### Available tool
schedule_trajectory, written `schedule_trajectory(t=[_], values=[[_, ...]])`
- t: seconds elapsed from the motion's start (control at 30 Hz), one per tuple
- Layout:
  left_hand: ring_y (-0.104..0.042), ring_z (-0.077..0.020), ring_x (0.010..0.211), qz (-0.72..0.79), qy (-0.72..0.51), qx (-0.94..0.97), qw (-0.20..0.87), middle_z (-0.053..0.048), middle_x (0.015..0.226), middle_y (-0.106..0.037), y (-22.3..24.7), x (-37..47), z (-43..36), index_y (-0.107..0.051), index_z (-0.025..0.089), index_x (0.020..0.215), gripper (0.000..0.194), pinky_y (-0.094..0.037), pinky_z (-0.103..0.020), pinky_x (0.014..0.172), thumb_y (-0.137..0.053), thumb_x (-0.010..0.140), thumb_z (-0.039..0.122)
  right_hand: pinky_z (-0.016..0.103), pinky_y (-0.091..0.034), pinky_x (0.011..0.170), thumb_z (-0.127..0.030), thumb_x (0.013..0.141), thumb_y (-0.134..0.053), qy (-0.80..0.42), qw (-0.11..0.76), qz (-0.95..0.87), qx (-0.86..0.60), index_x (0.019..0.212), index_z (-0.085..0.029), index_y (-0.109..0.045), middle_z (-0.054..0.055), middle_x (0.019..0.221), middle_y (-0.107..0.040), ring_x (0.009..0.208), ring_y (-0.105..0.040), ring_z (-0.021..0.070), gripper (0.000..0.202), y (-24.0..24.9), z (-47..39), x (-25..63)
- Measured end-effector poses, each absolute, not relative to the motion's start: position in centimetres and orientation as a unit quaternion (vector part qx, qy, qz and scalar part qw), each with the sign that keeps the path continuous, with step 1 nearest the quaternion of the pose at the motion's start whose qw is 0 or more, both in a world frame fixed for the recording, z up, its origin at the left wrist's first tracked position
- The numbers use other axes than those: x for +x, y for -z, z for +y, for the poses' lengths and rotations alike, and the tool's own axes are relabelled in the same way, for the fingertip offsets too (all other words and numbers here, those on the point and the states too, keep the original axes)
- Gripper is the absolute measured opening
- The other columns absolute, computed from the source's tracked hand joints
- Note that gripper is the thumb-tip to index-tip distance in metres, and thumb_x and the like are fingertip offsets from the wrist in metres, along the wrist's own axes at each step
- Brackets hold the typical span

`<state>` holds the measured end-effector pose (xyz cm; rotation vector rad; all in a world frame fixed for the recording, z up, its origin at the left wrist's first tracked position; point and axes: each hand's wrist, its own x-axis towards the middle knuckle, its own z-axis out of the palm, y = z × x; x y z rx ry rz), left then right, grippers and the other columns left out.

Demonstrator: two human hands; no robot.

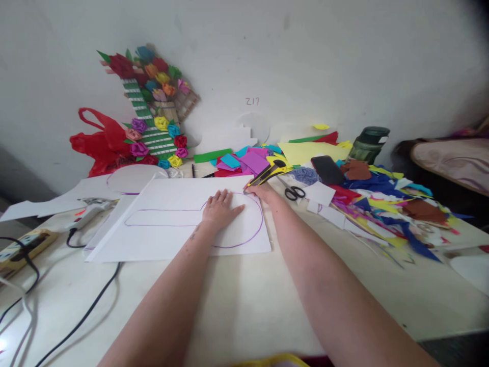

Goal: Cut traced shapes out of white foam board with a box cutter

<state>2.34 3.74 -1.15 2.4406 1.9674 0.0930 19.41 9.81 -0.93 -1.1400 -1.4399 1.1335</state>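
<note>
Sheet [164,239]: left hand [219,210] spread flat on it | cutter [266,172]: in right hand [260,190], near sheet's far edge

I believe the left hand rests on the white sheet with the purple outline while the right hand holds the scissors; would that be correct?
Not quite: in the head view, the right hand holds a utility knife; the scissors lie on the table nearby. The left hand does rest on the white sheet with the purple outline.

My left hand [217,211] hides some purple outline [164,209] on the white sheet [168,244], left of which the edge crops a socket box [37,238].
</note>
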Motion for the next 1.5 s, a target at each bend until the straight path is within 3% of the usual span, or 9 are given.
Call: schedule_trajectory(t=[1.5], values=[[-0.013,-0.0221,0.139,0.628,-0.025,0.778,0.002,-0.003,0.152,-0.018,0.86,2.4,3.59,-0.025,0.021,0.144,0.084,-0.016,-0.041,0.111,-0.013,0.08,0.074,0.022,-0.036,0.051,-0.012,0.051,-0.057,-0.443,0.474,-0.591,-0.48,0.058,-0.016,-0.059,-0.003,0.056,-0.054,0.054,-0.043,0.0085,0.007,0.78,9.25,19.54]])
